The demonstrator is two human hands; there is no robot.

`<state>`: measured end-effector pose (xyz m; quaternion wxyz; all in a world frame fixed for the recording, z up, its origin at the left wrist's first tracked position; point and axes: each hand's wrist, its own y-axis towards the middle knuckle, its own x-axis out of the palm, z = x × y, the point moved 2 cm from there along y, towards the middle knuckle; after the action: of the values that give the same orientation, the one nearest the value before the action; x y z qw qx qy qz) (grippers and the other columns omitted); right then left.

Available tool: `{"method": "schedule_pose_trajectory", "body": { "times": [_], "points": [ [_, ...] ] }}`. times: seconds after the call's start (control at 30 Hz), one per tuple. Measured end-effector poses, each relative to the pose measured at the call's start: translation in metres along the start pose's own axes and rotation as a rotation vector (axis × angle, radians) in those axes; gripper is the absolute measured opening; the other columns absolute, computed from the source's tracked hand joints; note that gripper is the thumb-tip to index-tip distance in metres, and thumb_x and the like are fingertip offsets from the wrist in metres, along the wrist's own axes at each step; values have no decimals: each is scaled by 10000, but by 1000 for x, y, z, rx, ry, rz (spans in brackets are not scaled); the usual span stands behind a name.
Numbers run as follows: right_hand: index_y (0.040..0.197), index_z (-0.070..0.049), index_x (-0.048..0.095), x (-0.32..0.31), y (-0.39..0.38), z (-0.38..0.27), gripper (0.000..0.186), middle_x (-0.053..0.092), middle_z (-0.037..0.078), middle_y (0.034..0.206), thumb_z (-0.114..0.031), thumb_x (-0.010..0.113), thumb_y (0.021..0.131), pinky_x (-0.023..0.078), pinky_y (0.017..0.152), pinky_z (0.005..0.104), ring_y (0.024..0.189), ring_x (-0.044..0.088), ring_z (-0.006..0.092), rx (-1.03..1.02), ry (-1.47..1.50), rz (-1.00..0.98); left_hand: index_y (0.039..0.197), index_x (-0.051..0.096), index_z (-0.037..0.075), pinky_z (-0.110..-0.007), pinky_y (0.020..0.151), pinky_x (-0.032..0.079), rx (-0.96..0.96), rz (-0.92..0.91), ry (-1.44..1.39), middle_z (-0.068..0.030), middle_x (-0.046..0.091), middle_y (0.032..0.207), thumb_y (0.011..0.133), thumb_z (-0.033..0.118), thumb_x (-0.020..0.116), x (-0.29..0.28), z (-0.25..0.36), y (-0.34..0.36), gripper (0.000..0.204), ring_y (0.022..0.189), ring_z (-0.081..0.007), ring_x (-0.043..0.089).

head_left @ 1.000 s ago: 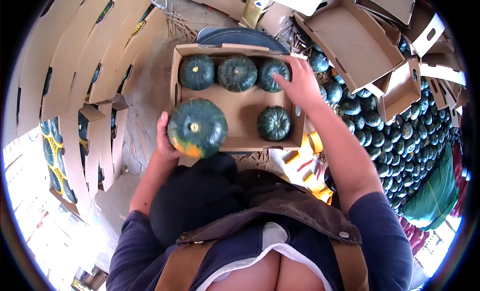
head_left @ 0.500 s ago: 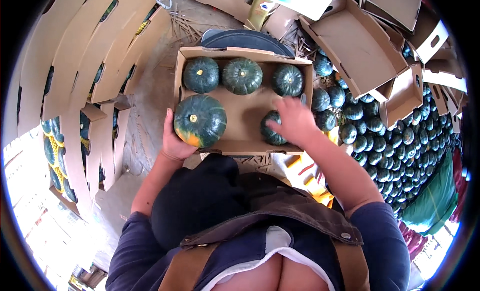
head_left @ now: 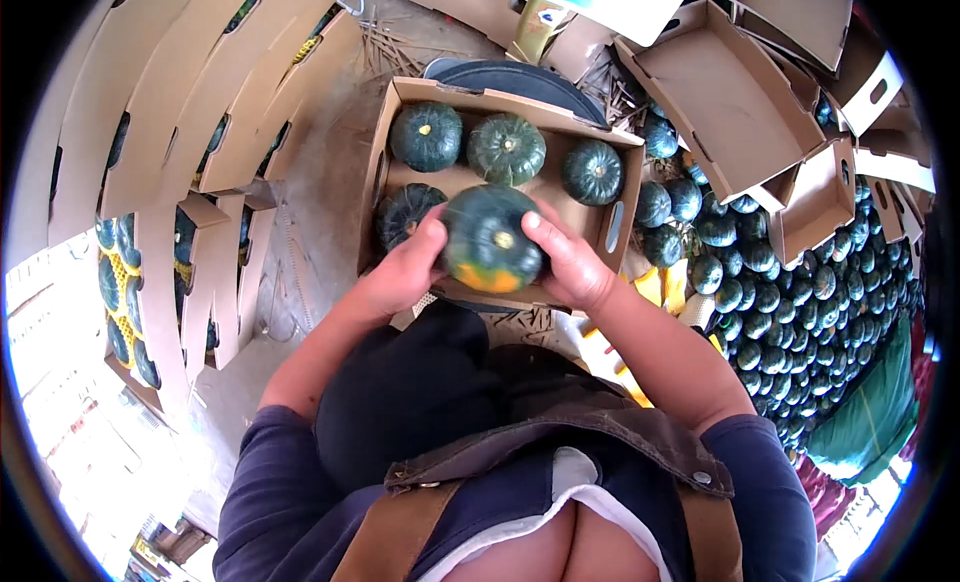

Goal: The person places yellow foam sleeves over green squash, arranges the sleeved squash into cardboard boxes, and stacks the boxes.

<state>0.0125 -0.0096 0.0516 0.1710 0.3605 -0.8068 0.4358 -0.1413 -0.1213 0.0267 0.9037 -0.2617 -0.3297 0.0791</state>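
Observation:
Both my hands hold a green kabocha squash (head_left: 490,237) with an orange patch, raised over the near side of an open cardboard box (head_left: 610,232). My left hand (head_left: 405,272) grips its left side, and my right hand (head_left: 570,257) has the right side, thumb on top. Along the back of the box sit three more squashes: one at the left (head_left: 426,137), one in the middle (head_left: 506,149) and one at the right (head_left: 592,172). Another squash (head_left: 408,214) lies at the front left, partly covered by my left hand and the held squash.
A black round-edged surface (head_left: 520,82) shows behind the box. Stacked filled cartons (head_left: 230,112) stand at the left. To the right lies a big heap of squashes (head_left: 800,312), with empty cardboard boxes (head_left: 730,92) on its far side. A pale panel (head_left: 630,2) juts in at the top.
The orange-patched squash has moved right, from my left hand alone into both hands. My right hand has left the front-right squash, which no longer shows. A front-left squash now shows.

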Motion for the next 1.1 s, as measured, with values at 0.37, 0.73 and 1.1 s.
{"method": "schedule_pose_trajectory", "body": {
  "times": [0.37, 0.73, 1.1],
  "points": [
    [1239, -112, 367, -69, -29, -40, 703, 581, 213, 1022, -345, 717, 675, 436, 870, 389, 908, 591, 358, 104, -1468, 89, 1174, 511, 149, -564, 1003, 240, 487, 245, 1758, -132, 367, 1324, 663, 271, 718, -19, 7, 7, 565, 1243, -388, 292],
    [1064, -89, 590, -95, -28, -53, 256, 587, 116, 1073, -105, 529, 816, 451, 845, 368, 988, 555, 295, -300, -1619, -139, 1203, 488, 142, -499, 1040, 211, 452, 240, 1837, -150, 328, 1359, 658, 209, 715, -12, 9, 5, 594, 1281, -380, 249],
    [1326, -279, 400, -225, -124, 107, 585, 263, 229, 1393, -232, 582, 772, 398, 946, 455, 1181, 414, 395, 813, -1823, 150, 1059, 565, 46, -394, 921, 391, 654, 141, 1585, -129, 521, 1168, 790, 137, 589, 19, 31, 6, 285, 1066, -309, 495]
  ]
}}
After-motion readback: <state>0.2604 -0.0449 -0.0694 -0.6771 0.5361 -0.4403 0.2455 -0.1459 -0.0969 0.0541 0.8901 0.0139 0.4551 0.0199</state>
